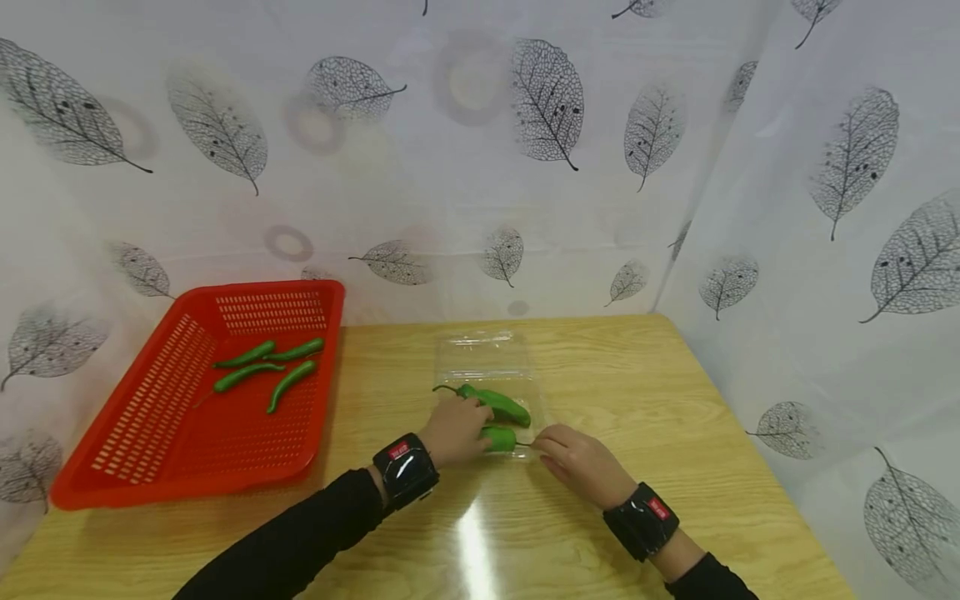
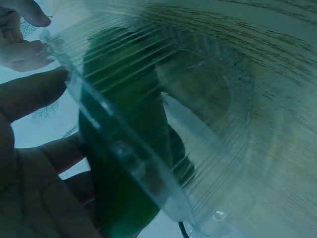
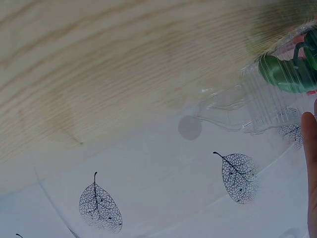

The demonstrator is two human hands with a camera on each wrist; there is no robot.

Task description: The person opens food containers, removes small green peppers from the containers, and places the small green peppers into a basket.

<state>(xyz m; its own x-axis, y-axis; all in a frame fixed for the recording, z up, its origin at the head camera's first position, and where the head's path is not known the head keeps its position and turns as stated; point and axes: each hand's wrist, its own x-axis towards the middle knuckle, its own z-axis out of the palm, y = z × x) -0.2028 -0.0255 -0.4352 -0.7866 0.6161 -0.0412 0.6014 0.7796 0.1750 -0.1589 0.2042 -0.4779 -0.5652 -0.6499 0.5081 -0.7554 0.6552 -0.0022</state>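
Note:
A clear plastic box (image 1: 487, 354) with its lid folded back lies on the table. Inside it are two green peppers: the farther pepper (image 1: 504, 407) lies slantwise, and the nearer pepper (image 1: 498, 438) has its stem toward the right. My left hand (image 1: 455, 431) holds the nearer pepper, its fingers curled over the left end. At the box's right front corner, my right hand (image 1: 581, 462) pinches the rim with thumb and finger, close to the stem tip. The left wrist view shows a green pepper (image 2: 119, 134) through the ribbed clear wall, with left fingers (image 2: 34, 94) beside it.
A red plastic basket (image 1: 318, 417) stands on the left, holding several slim green chilies (image 1: 243, 377). The wooden table (image 1: 622, 367) extends to the right of the box. Behind and to the right hangs a white curtain (image 1: 465, 183) with a leaf print.

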